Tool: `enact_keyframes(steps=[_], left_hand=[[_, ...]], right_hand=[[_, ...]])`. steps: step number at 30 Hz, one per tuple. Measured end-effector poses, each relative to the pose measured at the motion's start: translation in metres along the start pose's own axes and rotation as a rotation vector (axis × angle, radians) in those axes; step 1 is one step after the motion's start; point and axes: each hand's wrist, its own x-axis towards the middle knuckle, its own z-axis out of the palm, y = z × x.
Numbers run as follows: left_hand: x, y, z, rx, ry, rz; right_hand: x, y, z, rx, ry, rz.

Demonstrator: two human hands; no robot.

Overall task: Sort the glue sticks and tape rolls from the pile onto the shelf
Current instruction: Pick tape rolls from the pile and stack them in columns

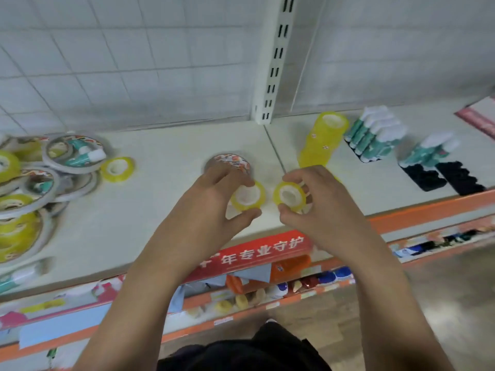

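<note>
Reaches with both bare arms over the white shelf (160, 215). Pinches a small yellow tape roll (247, 195) in the left hand (214, 199), with fingers (230, 174) curled over its far rim and the thumb against its near rim. Grips a second yellow roll (289, 196) the same way in the right hand (321, 207), clasped between curled fingers and thumb. Holds the two rolls side by side, near each other but apart, low over the front middle of the shelf; cannot tell whether either touches the surface. Partly covers, with the left fingers, a patterned tape stack (232, 162) standing just behind them. Faces, far to the left on the same shelf, the pile (34, 183): flat white-rimmed tape rings, yellow rolls and a teal-and-white glue stick (84, 156) heaped together, all blurred. Sees a lone yellow roll (117, 169) lying flat just right of that pile. Faces, to the right beyond the shelf seam, a tall stack of yellow rolls (322, 140), then a tight block of glue sticks (375, 135) with white caps, then a smaller cluster (431, 149) at the back of the black trays (455, 178). Stands before a slotted white upright (276, 62) on the back wall and a red label strip (257, 253) on the shelf's front edge.
</note>
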Motion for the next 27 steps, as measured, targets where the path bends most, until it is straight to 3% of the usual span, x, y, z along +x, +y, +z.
enact_keyframes(steps=[8,19,27], left_hand=[[0.045,0.051,0.060,0.008,0.056,-0.066],[0.066,0.068,0.087,0.034,0.117,-0.145],[0.086,0.083,0.107,0.026,0.088,-0.132]], right_hand=[[0.016,0.085,-0.036,0.007,0.031,-0.045],[0.030,0.111,-0.037,0.075,-0.076,-0.148],[0.033,0.133,-0.047,0.108,-0.151,-0.089]])
